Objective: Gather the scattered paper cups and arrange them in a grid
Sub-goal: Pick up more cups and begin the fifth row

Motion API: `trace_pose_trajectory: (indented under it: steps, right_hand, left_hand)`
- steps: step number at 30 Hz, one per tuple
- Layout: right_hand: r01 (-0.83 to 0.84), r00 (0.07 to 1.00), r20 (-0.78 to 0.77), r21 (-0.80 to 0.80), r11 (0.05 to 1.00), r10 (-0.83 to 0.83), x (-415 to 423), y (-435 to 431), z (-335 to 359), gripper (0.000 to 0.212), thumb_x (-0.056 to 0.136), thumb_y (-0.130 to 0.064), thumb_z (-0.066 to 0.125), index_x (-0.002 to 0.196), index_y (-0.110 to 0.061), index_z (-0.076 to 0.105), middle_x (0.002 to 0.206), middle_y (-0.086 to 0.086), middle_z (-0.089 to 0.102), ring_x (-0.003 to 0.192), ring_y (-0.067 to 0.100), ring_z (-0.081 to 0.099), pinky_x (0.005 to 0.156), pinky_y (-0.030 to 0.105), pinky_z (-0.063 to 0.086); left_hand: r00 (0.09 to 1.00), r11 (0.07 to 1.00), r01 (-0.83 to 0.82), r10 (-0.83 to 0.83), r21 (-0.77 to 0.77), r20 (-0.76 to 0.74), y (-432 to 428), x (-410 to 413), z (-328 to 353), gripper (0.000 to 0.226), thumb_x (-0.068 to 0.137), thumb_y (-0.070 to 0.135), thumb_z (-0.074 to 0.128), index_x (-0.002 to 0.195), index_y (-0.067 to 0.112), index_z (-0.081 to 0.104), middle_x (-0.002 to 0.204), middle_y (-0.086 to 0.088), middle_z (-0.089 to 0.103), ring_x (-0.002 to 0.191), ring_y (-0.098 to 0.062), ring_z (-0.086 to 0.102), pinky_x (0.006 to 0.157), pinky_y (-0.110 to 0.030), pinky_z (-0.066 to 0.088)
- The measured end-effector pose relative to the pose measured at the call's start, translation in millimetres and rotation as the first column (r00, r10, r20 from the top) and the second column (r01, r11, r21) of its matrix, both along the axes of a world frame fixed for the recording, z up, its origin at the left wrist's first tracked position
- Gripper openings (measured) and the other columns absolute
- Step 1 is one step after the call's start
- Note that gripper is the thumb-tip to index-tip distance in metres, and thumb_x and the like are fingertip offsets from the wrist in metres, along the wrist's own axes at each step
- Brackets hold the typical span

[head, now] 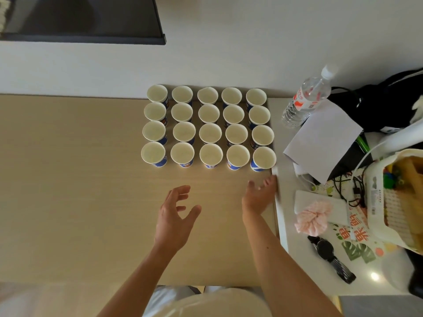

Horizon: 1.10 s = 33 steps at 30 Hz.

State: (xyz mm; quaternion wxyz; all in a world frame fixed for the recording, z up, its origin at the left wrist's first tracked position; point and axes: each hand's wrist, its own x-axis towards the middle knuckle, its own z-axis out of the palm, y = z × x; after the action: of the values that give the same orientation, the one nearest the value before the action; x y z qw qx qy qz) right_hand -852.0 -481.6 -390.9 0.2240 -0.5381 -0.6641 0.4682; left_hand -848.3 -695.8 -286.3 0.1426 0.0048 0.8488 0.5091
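Several white paper cups (210,133) with blue printed sides stand upright, mouths up, in straight rows and columns at the far side of the beige wooden table (68,179). The near right corner cup (263,158) stands close to the table's right edge. My left hand (176,216) hovers over the table in front of the cups, fingers spread and relaxed, holding nothing. My right hand (261,195) hovers near the right edge, just below the corner cup, fingers loose and empty. Neither hand touches a cup.
To the right, a white side surface holds a plastic water bottle (306,99), white paper sheets (325,138), a black bag (389,99), a pink scrunchie (313,217), a wristwatch (327,250), cables and a white basket (377,197). A dark screen (80,19) hangs on the far wall.
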Motion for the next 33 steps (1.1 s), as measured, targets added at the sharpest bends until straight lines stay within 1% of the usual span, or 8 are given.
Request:
trace_pose_trajectory:
  steps: [4, 9, 13, 17, 24, 27, 31, 33]
  right_hand:
    - [-0.033, 0.998, -0.055, 0.0, 0.999, 0.033, 37, -43, 8, 0.057, 0.084, 0.01, 0.067, 0.138, 0.006, 0.047, 0.126, 0.024, 0.06, 0.115, 0.037, 0.062, 0.094, 0.048, 0.054]
    - [-0.336, 0.935, -0.125, -0.013, 0.942, 0.332, 25, -119, 34, 0.05, 0.083, 0.015, 0.064, 0.131, 0.009, 0.051, 0.121, 0.023, 0.061, 0.11, 0.035, 0.063, 0.094, 0.042, 0.053]
    - [-0.652, 0.747, -0.227, -0.068, 0.755, 0.624, -23, -194, 78, 0.049, 0.086, 0.006, 0.065, 0.132, -0.002, 0.052, 0.121, 0.011, 0.062, 0.11, 0.021, 0.063, 0.1, 0.036, 0.051]
    - [-0.869, 0.478, -0.257, -0.004, 0.494, 0.84, -78, -282, 132, 0.052, 0.087, -0.004, 0.069, 0.136, -0.007, 0.05, 0.127, 0.006, 0.061, 0.112, 0.016, 0.062, 0.099, 0.032, 0.05]
    - [-0.96, 0.186, -0.178, 0.177, 0.218, 0.966, -133, -440, 197, 0.052, 0.091, -0.016, 0.069, 0.138, -0.007, 0.049, 0.132, 0.007, 0.059, 0.118, 0.019, 0.06, 0.103, 0.037, 0.05]
    - [-0.972, 0.099, -0.184, 0.194, 0.135, 0.978, -141, -514, 219, 0.052, 0.09, -0.014, 0.069, 0.138, -0.008, 0.049, 0.132, 0.007, 0.06, 0.118, 0.019, 0.06, 0.102, 0.036, 0.05]
    - [-0.974, 0.033, -0.161, 0.218, 0.068, 0.986, -146, -574, 232, 0.054, 0.09, -0.018, 0.068, 0.14, -0.01, 0.049, 0.134, 0.004, 0.059, 0.117, 0.015, 0.059, 0.093, 0.024, 0.046]
    - [-0.972, 0.004, -0.164, 0.231, 0.043, 0.986, -149, -607, 240, 0.055, 0.089, -0.018, 0.068, 0.14, -0.01, 0.049, 0.135, 0.006, 0.059, 0.118, 0.015, 0.06, 0.093, 0.023, 0.046]
  left_hand:
    - [0.998, 0.997, -0.062, 0.063, 0.037, -0.006, -12, -6, 4, 0.043, 0.084, 0.015, 0.078, 0.121, 0.025, 0.059, 0.122, 0.016, 0.063, 0.111, 0.001, 0.06, 0.085, -0.017, 0.053]
    - [0.977, 0.979, -0.196, 0.2, 0.062, -0.072, -52, -21, 22, 0.042, 0.086, 0.016, 0.078, 0.123, 0.022, 0.059, 0.122, 0.017, 0.064, 0.112, 0.001, 0.06, 0.089, -0.025, 0.053]
    - [0.93, 0.941, -0.331, 0.338, 0.07, -0.144, -112, -35, 47, 0.044, 0.085, 0.016, 0.079, 0.125, 0.021, 0.059, 0.119, 0.017, 0.064, 0.111, 0.006, 0.057, 0.093, -0.028, 0.053]
    - [0.855, 0.88, -0.469, 0.472, 0.07, -0.216, -194, -46, 77, 0.046, 0.085, 0.016, 0.078, 0.127, 0.017, 0.06, 0.121, 0.007, 0.065, 0.115, -0.009, 0.06, 0.097, -0.037, 0.052]
    - [0.722, 0.778, -0.621, 0.615, 0.096, -0.316, -343, -51, 121, 0.047, 0.087, 0.017, 0.076, 0.13, 0.015, 0.058, 0.123, 0.003, 0.064, 0.115, -0.015, 0.059, 0.097, -0.038, 0.052]
    - [0.665, 0.734, -0.668, 0.663, 0.123, -0.344, -414, -49, 138, 0.047, 0.088, 0.019, 0.075, 0.132, 0.016, 0.057, 0.124, 0.004, 0.063, 0.115, -0.015, 0.058, 0.096, -0.036, 0.052]
    - [0.619, 0.703, -0.699, 0.685, 0.127, -0.384, -473, -51, 157, 0.047, 0.089, 0.021, 0.074, 0.132, 0.016, 0.056, 0.125, 0.003, 0.062, 0.116, -0.015, 0.057, 0.095, -0.035, 0.051]
    - [0.595, 0.687, -0.715, 0.696, 0.131, -0.401, -503, -52, 166, 0.046, 0.089, 0.023, 0.074, 0.131, 0.018, 0.056, 0.124, 0.004, 0.061, 0.116, -0.014, 0.057, 0.094, -0.034, 0.051]
